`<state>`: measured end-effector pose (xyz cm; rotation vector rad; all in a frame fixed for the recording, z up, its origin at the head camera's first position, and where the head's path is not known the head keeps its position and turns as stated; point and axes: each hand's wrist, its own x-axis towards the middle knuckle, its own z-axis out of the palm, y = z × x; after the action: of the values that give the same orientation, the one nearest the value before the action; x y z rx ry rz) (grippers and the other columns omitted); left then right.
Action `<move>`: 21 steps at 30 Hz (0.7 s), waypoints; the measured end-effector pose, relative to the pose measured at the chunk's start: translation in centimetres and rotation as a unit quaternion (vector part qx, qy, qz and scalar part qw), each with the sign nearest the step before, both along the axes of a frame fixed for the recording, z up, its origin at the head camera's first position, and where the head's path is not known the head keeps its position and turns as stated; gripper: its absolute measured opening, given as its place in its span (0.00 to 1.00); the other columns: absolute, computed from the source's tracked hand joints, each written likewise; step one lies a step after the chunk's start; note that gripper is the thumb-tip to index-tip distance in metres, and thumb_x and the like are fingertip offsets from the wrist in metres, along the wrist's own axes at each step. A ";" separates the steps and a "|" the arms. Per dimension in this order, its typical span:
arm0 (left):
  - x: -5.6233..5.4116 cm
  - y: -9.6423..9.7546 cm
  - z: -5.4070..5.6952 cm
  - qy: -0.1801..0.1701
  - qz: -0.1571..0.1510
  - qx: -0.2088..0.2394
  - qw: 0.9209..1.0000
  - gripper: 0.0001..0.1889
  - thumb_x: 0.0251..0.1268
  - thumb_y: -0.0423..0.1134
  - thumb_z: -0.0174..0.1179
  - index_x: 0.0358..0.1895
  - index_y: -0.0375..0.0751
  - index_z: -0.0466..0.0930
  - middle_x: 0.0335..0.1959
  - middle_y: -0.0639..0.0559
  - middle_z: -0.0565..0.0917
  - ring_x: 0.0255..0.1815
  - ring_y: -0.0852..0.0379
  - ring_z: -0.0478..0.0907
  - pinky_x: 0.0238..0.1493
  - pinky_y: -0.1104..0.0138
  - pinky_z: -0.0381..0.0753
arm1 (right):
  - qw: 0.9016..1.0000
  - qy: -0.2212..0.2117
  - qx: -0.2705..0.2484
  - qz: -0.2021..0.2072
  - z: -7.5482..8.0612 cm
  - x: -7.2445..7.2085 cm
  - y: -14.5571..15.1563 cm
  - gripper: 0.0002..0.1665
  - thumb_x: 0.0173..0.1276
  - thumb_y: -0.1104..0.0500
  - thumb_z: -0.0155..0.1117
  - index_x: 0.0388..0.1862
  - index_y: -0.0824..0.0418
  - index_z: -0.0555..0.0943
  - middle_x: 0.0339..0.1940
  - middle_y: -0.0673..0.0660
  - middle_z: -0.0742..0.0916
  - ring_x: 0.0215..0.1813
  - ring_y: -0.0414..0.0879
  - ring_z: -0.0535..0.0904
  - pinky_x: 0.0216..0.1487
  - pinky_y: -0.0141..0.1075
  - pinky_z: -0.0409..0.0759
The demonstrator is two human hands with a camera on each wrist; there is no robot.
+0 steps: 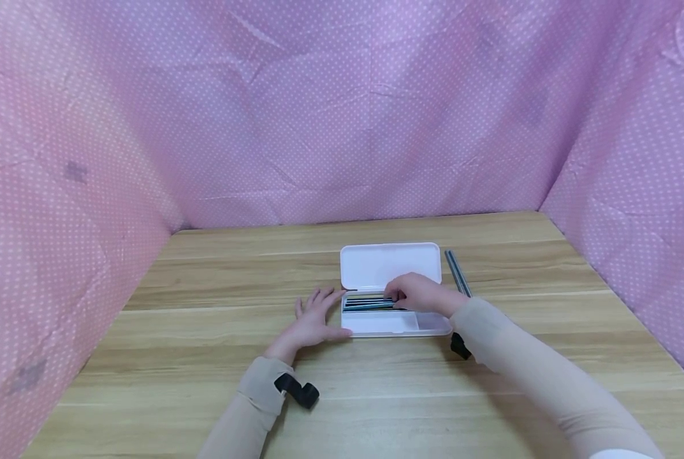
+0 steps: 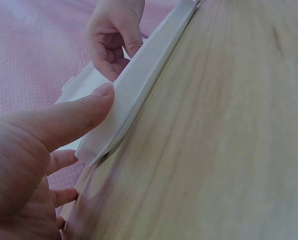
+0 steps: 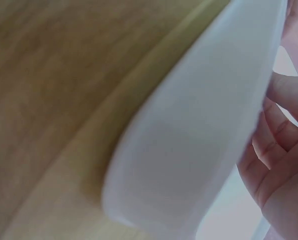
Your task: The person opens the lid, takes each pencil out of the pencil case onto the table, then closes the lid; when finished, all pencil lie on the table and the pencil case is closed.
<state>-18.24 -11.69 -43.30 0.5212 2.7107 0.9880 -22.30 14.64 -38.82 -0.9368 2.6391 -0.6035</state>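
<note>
A white pencil case (image 1: 378, 324) lies on the wooden table with its lid (image 1: 390, 266) folded back. Several dark and bluish-green pencils (image 1: 367, 305) lie side by side in its rear compartment. My right hand (image 1: 419, 293) reaches in from the right, thumb and fingers bent around the right part of a pencil; the case wall hides the fingertips in both wrist views. Fingers spread, my left hand (image 1: 313, 324) rests at the case's left end. Its thumb (image 2: 91, 107) lies on the front wall and its index finger reaches the rear corner.
More pencils (image 1: 458, 273) lie on the table to the right of the lid, partly behind the right forearm. The wooden table (image 1: 232, 274) ends at a pink dotted cloth (image 1: 330, 127) hung at the back and sides. Each wrist wears a black camera mount (image 1: 297, 390).
</note>
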 end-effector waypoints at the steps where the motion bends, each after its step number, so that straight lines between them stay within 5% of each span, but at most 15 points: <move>1: 0.0 0.0 0.0 0.000 -0.001 -0.001 1.000 0.46 0.48 0.52 0.71 0.72 0.53 0.59 0.74 0.41 0.55 0.76 0.37 0.37 0.66 0.35 0.23 | 1.000 0.001 0.004 0.003 0.0 0.0 -0.1 0.11 0.63 0.66 0.64 0.45 0.59 0.84 0.30 0.48 0.82 0.34 0.40 0.73 0.42 0.34 0.75; 21: -0.1 0.0 -0.1 0.001 0.000 -0.004 1.000 0.46 0.48 0.52 0.71 0.72 0.53 0.59 0.74 0.41 0.55 0.76 0.36 0.38 0.66 0.35 0.24 | 0.999 -0.003 0.019 0.027 0.2 -0.2 -0.1 0.12 0.65 0.68 0.60 0.45 0.59 0.83 0.36 0.51 0.84 0.38 0.42 0.74 0.51 0.40 0.77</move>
<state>-18.38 -11.67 -43.36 0.5214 2.7160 0.9772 -22.49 14.55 -38.66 -0.9890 2.6020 -0.5412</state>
